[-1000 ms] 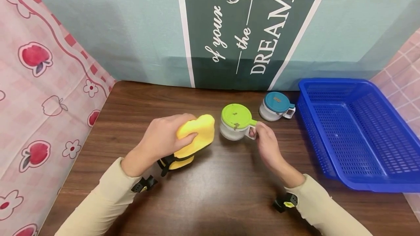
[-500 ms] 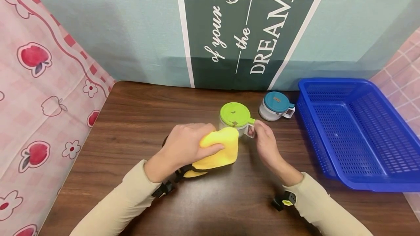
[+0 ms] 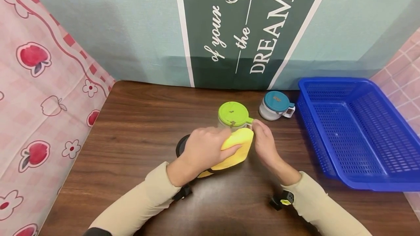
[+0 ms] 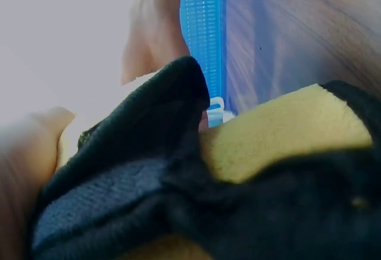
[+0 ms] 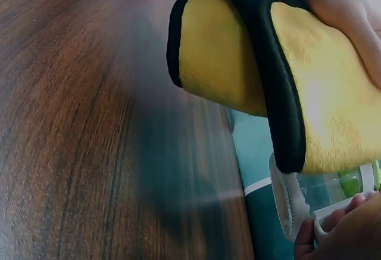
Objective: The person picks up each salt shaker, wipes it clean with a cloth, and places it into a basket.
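My left hand (image 3: 204,148) grips a folded yellow cloth (image 3: 237,150) with black edging, its thumb pressed along the near face. Folds of the cloth (image 4: 286,130) and its black border fill much of the left wrist view. Behind it stands a clear lidded jar (image 3: 233,113) with a lime-green lid, its front partly covered by the cloth. My right hand (image 3: 265,142) holds the jar's white handle on the right side. In the right wrist view, fingers curl at the handle, and the cloth (image 5: 327,87) hangs in front of the jar. Whether cloth and jar touch, I cannot tell.
A similar jar with a blue lid (image 3: 277,104) stands behind and to the right. Right of it is a blue perforated basket (image 3: 305,119). The brown wooden table (image 3: 144,119) meets a teal printed cloth backdrop (image 3: 131,46) at the back.
My left hand has carried the yellow cloth rightward, from beside the green-lidded jar to in front of it. The jar has shifted slightly left and back, with my right hand still on its handle.
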### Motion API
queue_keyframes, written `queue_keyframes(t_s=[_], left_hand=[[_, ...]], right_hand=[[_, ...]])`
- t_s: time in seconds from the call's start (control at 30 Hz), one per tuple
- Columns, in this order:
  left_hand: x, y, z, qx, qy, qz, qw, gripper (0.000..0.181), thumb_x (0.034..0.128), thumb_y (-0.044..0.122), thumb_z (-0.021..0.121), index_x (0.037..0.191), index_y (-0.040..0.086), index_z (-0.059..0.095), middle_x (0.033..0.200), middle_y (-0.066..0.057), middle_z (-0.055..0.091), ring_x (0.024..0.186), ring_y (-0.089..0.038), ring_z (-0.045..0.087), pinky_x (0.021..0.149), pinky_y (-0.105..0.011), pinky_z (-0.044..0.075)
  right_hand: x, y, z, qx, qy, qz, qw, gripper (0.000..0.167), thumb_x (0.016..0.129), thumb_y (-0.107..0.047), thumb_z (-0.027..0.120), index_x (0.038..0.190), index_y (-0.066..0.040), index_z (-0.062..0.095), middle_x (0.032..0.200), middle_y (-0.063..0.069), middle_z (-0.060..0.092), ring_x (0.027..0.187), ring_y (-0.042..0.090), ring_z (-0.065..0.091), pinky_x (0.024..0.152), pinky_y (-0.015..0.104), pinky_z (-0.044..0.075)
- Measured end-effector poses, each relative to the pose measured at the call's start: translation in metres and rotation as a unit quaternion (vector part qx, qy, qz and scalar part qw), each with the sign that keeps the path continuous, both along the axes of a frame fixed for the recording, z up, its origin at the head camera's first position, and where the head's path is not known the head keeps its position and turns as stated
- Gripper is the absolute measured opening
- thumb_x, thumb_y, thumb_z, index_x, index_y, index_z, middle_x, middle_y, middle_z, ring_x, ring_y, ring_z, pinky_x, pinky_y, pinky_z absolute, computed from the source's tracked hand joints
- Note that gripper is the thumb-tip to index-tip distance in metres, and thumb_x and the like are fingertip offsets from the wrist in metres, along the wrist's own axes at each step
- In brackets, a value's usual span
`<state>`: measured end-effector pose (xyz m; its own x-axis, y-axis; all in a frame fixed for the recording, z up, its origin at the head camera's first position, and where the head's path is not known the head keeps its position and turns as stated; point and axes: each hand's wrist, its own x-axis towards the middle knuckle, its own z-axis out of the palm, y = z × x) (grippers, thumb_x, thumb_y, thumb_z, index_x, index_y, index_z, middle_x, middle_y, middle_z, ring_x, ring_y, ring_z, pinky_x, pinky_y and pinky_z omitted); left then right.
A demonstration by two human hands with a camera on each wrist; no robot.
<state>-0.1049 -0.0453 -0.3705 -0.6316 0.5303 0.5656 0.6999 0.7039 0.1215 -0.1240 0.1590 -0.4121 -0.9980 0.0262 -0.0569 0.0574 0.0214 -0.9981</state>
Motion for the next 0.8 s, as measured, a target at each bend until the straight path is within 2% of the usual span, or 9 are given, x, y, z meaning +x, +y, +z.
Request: queue_keyframes(t_s=[0.2, 0.43, 0.57, 0.67, 0.8], left_hand=[[0.002, 0.009, -0.003, 0.000, -0.010, 0.028, 0.9996, 0.036, 0.0890, 0.048, 0.074, 0.080, 0.015, 0.062, 0.059, 0.005, 0.048, 0.050, -0.012, 0.045, 0.044, -0.025, 0.037], [0.002, 0.019, -0.003, -0.018, -0.012, 0.051, 0.9985, 0.035, 0.0919, 0.047, 0.071, 0.083, 0.014, 0.064, 0.062, 0.003, 0.054, 0.051, -0.013, 0.050, 0.046, -0.028, 0.042], [0.003, 0.022, -0.003, -0.019, -0.004, 0.067, 0.9976, 0.034, 0.0919, 0.045, 0.072, 0.082, 0.014, 0.064, 0.062, 0.002, 0.056, 0.051, -0.014, 0.052, 0.045, -0.029, 0.043], [0.004, 0.023, -0.005, -0.015, 0.005, 0.077, 0.9969, 0.033, 0.0919, 0.043, 0.072, 0.082, 0.013, 0.064, 0.062, 0.002, 0.057, 0.051, -0.015, 0.053, 0.045, -0.029, 0.044], [0.003, 0.024, -0.006, -0.005, 0.020, 0.086, 0.9961, 0.030, 0.0921, 0.041, 0.072, 0.083, 0.013, 0.066, 0.061, 0.001, 0.056, 0.052, -0.016, 0.054, 0.045, -0.031, 0.044]], right_hand=[[0.001, -0.001, -0.001, -0.008, 0.000, 0.004, 1.0000, 0.032, 0.108, -0.015, 0.033, 0.093, -0.005, 0.060, 0.086, -0.003, 0.058, 0.088, 0.012, 0.053, 0.081, 0.023, 0.047], [0.001, -0.005, -0.002, -0.043, 0.027, 0.005, 0.9987, 0.035, 0.108, -0.013, 0.033, 0.085, -0.009, 0.059, 0.080, -0.002, 0.054, 0.080, 0.011, 0.051, 0.073, 0.022, 0.046], [0.002, -0.006, -0.002, -0.054, 0.032, 0.004, 0.9980, 0.034, 0.109, -0.012, 0.032, 0.089, -0.009, 0.061, 0.083, -0.003, 0.056, 0.082, 0.009, 0.052, 0.075, 0.021, 0.047], [0.003, -0.006, -0.001, -0.051, 0.027, 0.003, 0.9983, 0.033, 0.109, -0.013, 0.032, 0.097, -0.005, 0.062, 0.088, -0.004, 0.060, 0.089, 0.009, 0.054, 0.082, 0.021, 0.048], [0.004, -0.006, 0.000, -0.040, 0.018, 0.006, 0.9990, 0.036, 0.110, -0.015, 0.032, 0.112, 0.006, 0.061, 0.095, -0.006, 0.063, 0.097, 0.009, 0.056, 0.091, 0.021, 0.047]])
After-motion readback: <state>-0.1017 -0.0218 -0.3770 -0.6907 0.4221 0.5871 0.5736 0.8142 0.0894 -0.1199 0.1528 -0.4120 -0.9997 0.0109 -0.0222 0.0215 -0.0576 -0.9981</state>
